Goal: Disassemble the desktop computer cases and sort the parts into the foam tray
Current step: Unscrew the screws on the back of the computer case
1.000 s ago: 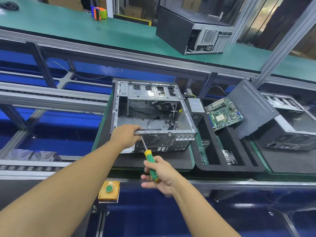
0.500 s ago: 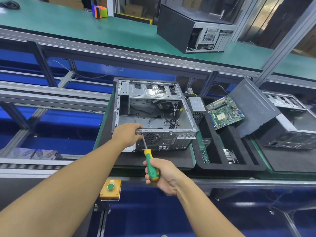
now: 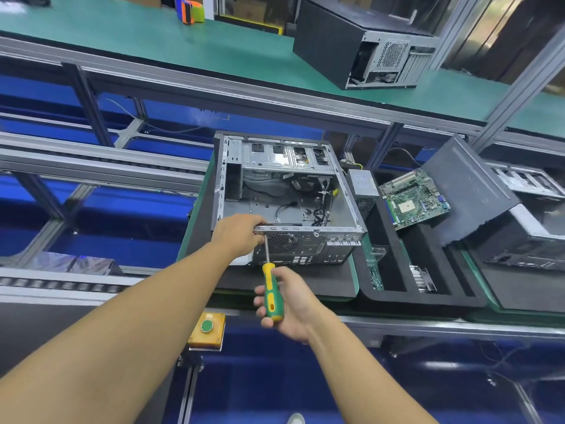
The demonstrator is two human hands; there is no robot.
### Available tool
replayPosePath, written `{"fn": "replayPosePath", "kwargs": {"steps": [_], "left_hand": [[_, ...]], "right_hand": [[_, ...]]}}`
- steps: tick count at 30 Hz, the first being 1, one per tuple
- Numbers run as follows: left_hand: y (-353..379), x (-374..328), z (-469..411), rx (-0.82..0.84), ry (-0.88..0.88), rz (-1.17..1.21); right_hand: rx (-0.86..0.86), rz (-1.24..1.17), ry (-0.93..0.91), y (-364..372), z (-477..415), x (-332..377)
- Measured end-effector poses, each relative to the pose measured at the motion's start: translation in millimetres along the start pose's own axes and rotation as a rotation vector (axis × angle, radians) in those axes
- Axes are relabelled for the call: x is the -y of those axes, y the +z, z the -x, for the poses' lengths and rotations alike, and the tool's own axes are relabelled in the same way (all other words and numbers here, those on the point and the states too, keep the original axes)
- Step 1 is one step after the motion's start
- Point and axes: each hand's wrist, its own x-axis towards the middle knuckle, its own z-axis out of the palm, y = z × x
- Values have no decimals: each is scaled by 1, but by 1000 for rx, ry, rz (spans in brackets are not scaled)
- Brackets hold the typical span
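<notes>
A: Where's the case?
B: Open case (image 3: 287, 197) lies on its side on a black mat (image 3: 290, 281) on the near surface. Open face up, rear panel toward the person. Foam tray (image 3: 422, 296) sits just beside it on the right.
A: Hands?
B: Left hand (image 3: 237, 237) is on the near top rail, at its left end. Its fingers (image 3: 258, 237) are curled over the rail edge, gripping it. Right hand (image 3: 290, 304) is lower, nearer the person, not touching the case. Its fingers (image 3: 260, 312) are wrapped round the green-and-yellow handle of a screwdriver (image 3: 270, 295).
A: Tool vs case?
B: Shaft runs up from the handle to the rear panel, left of the fan grille. Tip ends right beside the left fingers, just under the rail. Can't tell if it's seated in a screw, too small.
A: Tray contents?
B: Motherboard (image 3: 412, 198) is tilted at the far end. Power supply (image 3: 362, 185) is at the far-left corner, next to the case. A finned metal part (image 3: 423, 278) lies in a near compartment. Something else is in the narrow left slot, can't identify it.
A: Rest?
B: Dark side panel (image 3: 467, 191) leans on a second case (image 3: 526, 240) right of the tray. Closed case (image 3: 351, 47) stands on the upper green surface (image 3: 122, 35), well apart. Yellow button box (image 3: 208, 330) hangs below the near edge.
</notes>
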Motion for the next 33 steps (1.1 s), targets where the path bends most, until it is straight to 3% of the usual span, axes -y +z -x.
{"fn": "replayPosePath", "kwargs": {"steps": [3,9,12,17,20,22,25,28,33], "left_hand": [[0,1,-1,1,-1,-7],[0,0,0,-10,4,-7],[0,0,0,-8,-3,-11],[0,0,1,-6,-5,-5],[0,0,1,-15,7,-8],[0,0,1,-14,12,-8],[-1,0,1,-10,12,-11],[0,1,0,-10,9,-11],[-2,-1,1,-16,4,-14]], "right_hand": [[271,-210,62,-15,2,5],[318,-211,-22,-24,3,-5],[177,-35,-80,-20,4,-7],[-318,419,-318,-1,0,-12],[-494,663,-436,7,-6,-20],[-430,532,-371,9,-6,-20],[-162,73,-140,6,-5,-11],[53,-193,13,-6,2,2],[208,-285,58,-21,9,12]]}}
